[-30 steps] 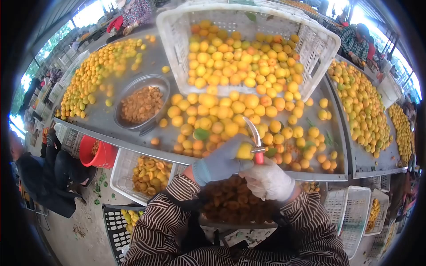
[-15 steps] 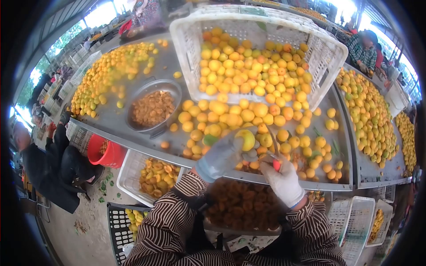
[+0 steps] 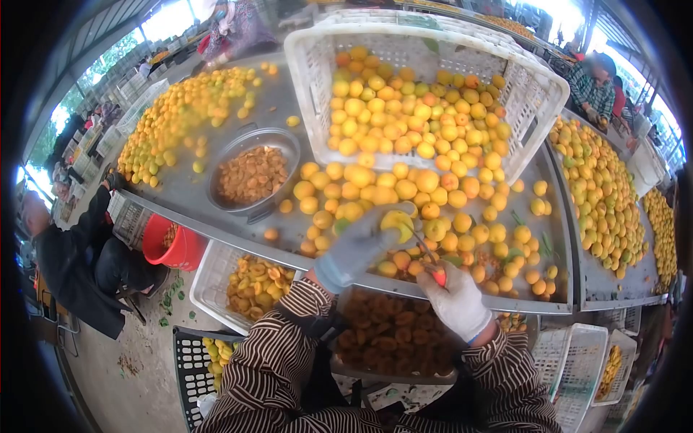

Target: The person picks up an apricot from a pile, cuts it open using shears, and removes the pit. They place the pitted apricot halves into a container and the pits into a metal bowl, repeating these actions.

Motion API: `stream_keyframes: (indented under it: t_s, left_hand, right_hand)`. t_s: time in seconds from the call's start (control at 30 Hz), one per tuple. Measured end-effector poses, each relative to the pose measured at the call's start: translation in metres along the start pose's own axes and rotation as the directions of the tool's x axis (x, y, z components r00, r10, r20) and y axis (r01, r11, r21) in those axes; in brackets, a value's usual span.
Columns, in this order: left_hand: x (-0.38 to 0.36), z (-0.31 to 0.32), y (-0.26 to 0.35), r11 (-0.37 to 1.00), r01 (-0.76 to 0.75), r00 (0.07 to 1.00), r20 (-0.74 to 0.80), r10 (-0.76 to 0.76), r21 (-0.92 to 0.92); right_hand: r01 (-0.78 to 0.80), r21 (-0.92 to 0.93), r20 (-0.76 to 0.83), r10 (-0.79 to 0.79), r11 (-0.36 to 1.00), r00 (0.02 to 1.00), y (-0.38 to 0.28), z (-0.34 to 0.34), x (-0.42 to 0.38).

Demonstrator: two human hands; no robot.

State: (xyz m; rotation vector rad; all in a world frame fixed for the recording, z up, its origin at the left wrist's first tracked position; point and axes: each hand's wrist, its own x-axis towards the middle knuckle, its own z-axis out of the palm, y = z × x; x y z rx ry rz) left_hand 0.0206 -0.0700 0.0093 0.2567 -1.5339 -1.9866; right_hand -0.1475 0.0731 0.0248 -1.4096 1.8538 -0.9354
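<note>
In a grey glove, my left hand [image 3: 355,249] is closed around a yellow-green apricot [image 3: 397,223] above the near edge of the metal table. My right hand [image 3: 456,302], in a white glove, grips a small knife [image 3: 439,276] by its red handle. The thin blade slants up and left and appears to meet the fruit. Loose apricots [image 3: 404,189] lie just beyond both hands, spreading from a tipped white crate [image 3: 530,123]. Below the hands, under the table edge, is a container of dark brownish fruit pieces [image 3: 395,335].
A metal bowl [image 3: 292,148] of fruit pieces stands on the table [image 3: 189,198] to the left. At lower left are a red bucket [image 3: 189,252], a white crate [image 3: 209,285] of cut fruit and a black crate [image 3: 185,368]. One person [image 3: 79,260] sits at left; another [image 3: 592,90] works at upper right.
The knife blade has come down toward the apricot from a more upright position. My left hand has turned slightly with the fruit. The whole view has shifted a little.
</note>
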Motion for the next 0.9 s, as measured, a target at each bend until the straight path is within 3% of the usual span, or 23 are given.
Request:
stream_keyframes:
  t_s: [0.17,0.4,0.43,0.47,0.5,0.6,0.67,0.7,0.77,0.8,0.87,0.9]
  left_hand:
    - [-0.002,0.001,0.003,0.996,0.017,0.999,-0.045,-0.012,0.091]
    - [-0.003,0.000,-0.039,1.000,0.005,0.992,-0.128,-0.004,0.009]
    - [0.000,0.012,-0.040,0.911,0.008,0.996,-0.081,-0.045,-0.412]
    - [0.001,0.019,-0.038,0.654,0.026,0.998,-0.022,-0.064,-0.756]
    - [0.001,0.022,-0.031,0.655,0.027,0.998,-0.021,-0.064,-0.755]
    - [0.003,0.018,-0.019,0.701,0.122,0.989,0.029,-0.143,-0.703]
    - [0.002,0.004,-0.016,0.861,0.139,0.982,-0.042,-0.183,-0.489]
    - [0.002,0.003,-0.009,0.860,0.136,0.983,-0.043,-0.180,-0.492]
    - [0.002,0.007,0.006,0.990,0.135,0.987,-0.085,-0.137,-0.029]
    - [0.002,0.007,0.005,0.990,0.135,0.987,-0.086,-0.137,-0.029]
    - [0.004,0.003,-0.003,0.930,0.059,0.993,-0.117,-0.018,0.362]
    - [0.004,0.003,-0.004,0.930,0.061,0.993,-0.117,-0.019,0.361]
  right_hand:
    - [0.010,-0.047,-0.061,-0.013,0.999,0.998,0.002,0.007,0.000]
    - [-0.007,-0.109,-0.091,-0.003,0.994,0.996,-0.010,0.023,-0.005]
    - [0.042,-0.058,-0.118,-0.049,0.997,0.992,-0.002,0.033,-0.003]
    - [0.093,-0.009,-0.147,-0.093,0.996,0.985,0.003,0.038,-0.002]
    - [0.093,-0.008,-0.148,-0.093,0.996,0.985,0.003,0.038,-0.003]
    - [0.092,-0.052,-0.172,-0.100,0.994,0.980,0.005,0.034,-0.004]
    - [0.036,-0.015,-0.128,-0.038,0.999,0.991,0.004,0.027,-0.002]
    - [0.036,-0.019,-0.126,-0.038,0.999,0.991,0.004,0.024,-0.002]
    - [0.000,-0.093,-0.059,-0.005,0.996,0.998,0.004,0.021,0.000]
    - [0.000,-0.093,-0.059,-0.005,0.996,0.998,0.005,0.021,0.000]
    - [-0.017,-0.053,-0.052,0.014,0.998,0.999,0.006,0.024,0.001]
    - [-0.019,-0.071,-0.061,0.015,0.997,0.998,0.006,0.025,0.002]
